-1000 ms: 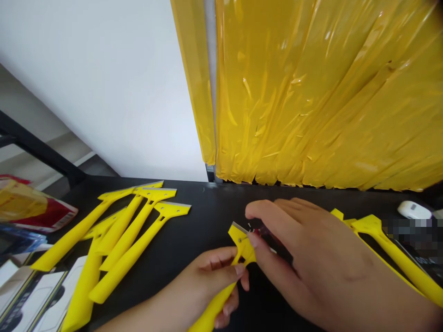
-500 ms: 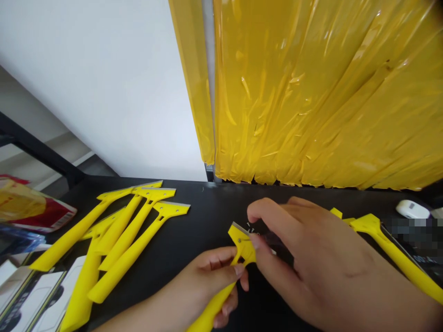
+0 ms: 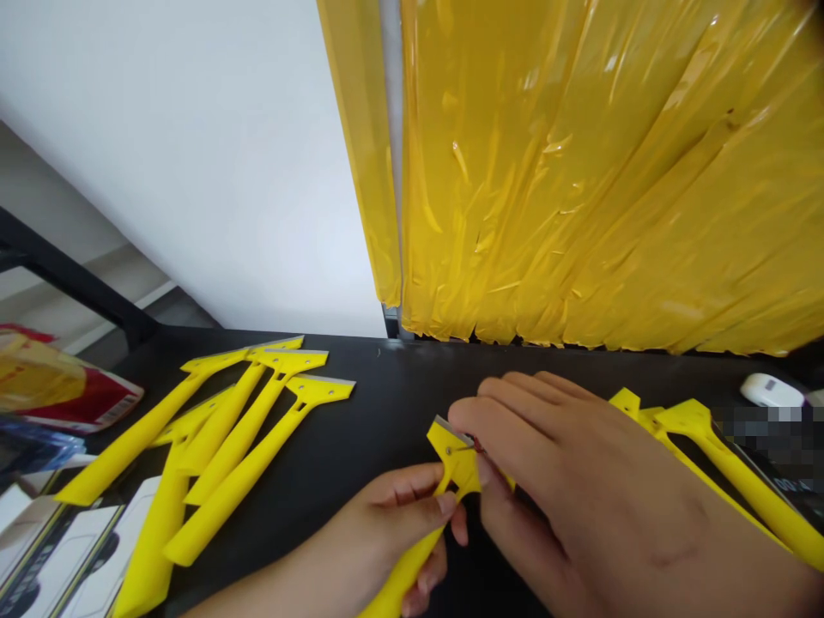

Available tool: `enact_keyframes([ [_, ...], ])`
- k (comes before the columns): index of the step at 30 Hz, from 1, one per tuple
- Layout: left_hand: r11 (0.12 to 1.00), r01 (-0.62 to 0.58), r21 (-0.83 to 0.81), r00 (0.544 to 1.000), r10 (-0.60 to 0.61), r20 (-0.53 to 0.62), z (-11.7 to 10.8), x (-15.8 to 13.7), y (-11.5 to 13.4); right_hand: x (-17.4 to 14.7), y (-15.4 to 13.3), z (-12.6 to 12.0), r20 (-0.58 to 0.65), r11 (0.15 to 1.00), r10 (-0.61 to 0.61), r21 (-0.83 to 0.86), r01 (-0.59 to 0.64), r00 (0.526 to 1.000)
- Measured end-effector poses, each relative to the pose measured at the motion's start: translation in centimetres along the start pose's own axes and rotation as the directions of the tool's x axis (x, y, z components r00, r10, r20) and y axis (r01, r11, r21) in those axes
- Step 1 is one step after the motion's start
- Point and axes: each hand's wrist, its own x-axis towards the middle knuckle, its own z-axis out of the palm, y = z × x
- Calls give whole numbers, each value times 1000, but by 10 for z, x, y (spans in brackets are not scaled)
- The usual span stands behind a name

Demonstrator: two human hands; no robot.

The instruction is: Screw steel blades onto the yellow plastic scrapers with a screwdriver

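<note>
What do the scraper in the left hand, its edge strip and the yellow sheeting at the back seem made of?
Scraper: probably moulded plastic, satin, going by its even yellow and rounded handle.
Edge strip: likely metal, dull; it is thin and grey.
Yellow sheeting: glossy, apparently thin plastic film, from its creases and bright highlights.

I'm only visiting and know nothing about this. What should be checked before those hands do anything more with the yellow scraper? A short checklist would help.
1. Left hand gripping the held scraper close below its head: ok.
2. Tool kept in the right hand: ok, though the fingers hide most of it.
3. Tool seated in the screw: cannot tell; too small.
4. Right index fingertip well clear of the blade: not ok; it looks right beside the edge.
5. Left-side scrapers away from both hands: ok.
6. Right-side scrapers clear of the right arm: cannot tell; the arm partly covers them.
</note>
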Motion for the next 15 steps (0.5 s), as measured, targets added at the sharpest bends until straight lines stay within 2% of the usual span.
enact_keyframes([
  [3,1000,-14,-6,1000,14,6,0,0,1,0,1,0,14,998,-28,-52,29,1000],
  [7,1000,-28,-14,999,29,26,0,-1,2,1,0,2,44,989,29,141,-35,999],
  [11,999,-44,-1,999,44,26,-1,0,1,1,4,-1,102,979,-4,202,-17,995],
  [13,999,-50,-9,998,50,22,-2,0,0,-3,9,-8,36,974,56,220,-62,998],
  [15,997,-69,-43,998,69,4,-3,0,0,-11,13,-16,-56,974,168,164,-157,984],
])
